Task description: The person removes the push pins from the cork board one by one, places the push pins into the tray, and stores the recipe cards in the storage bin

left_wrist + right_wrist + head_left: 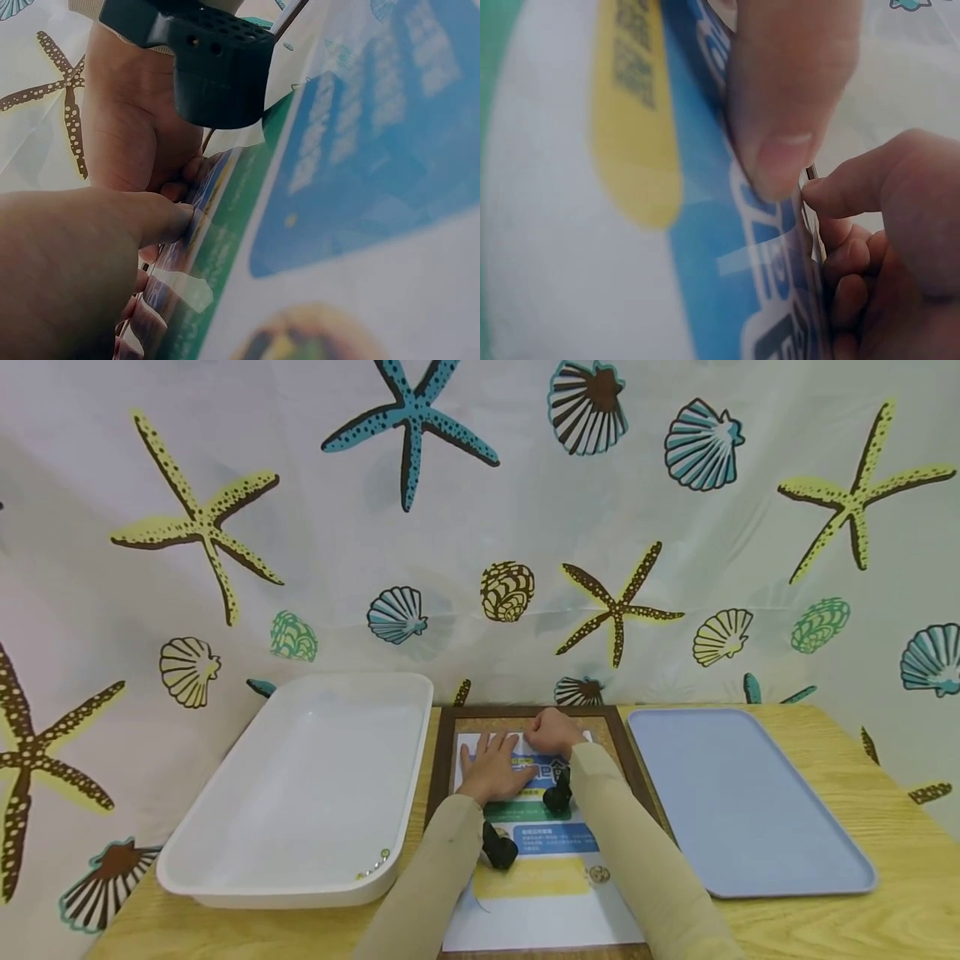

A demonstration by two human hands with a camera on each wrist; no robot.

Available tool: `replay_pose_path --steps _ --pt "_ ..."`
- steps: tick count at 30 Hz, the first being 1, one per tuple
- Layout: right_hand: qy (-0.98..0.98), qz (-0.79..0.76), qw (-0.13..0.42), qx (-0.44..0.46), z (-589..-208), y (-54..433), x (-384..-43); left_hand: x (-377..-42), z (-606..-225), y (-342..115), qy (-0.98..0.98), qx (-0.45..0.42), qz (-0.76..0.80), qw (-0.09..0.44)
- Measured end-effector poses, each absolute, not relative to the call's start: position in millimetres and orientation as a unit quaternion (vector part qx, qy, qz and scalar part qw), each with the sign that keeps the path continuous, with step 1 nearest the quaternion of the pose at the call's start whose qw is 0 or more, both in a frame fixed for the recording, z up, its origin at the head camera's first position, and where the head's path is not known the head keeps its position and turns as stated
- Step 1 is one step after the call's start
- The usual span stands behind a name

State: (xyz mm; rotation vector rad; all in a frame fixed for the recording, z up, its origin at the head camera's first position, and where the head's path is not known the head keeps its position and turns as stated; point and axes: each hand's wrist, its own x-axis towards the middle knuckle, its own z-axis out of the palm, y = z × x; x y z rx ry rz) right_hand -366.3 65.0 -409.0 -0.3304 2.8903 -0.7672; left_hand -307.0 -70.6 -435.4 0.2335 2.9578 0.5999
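Note:
A printed poster (536,893) with blue, green and yellow blocks lies on a brown-framed cork board (480,724). My left hand (495,770) rests on its upper part, fingers spread and thumb pointing right. Beside it, my right hand (552,732) is at the poster's top edge, its fingers curled. In the right wrist view, the right hand (907,225) has its thumb tip near the poster's edge, and nothing held shows. The left wrist view catches the left hand's thumb (169,217) touching the poster (360,172) at a low angle.
A deep white tray (300,785) stands left of the board, with several small green and yellow pieces (375,864) in its near corner. To the right lies a shallow blue tray (750,802). A shell-and-starfish-patterned curtain (465,543) hangs behind the wooden table (911,868).

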Motion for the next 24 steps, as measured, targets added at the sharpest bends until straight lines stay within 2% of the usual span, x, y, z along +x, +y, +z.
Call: replay_pose_path --steps 24 --pt "0.95 -0.281 0.078 -0.112 -409.0 66.7 -362.2 -301.0 -428.6 -69.3 0.977 0.073 0.191 0.061"
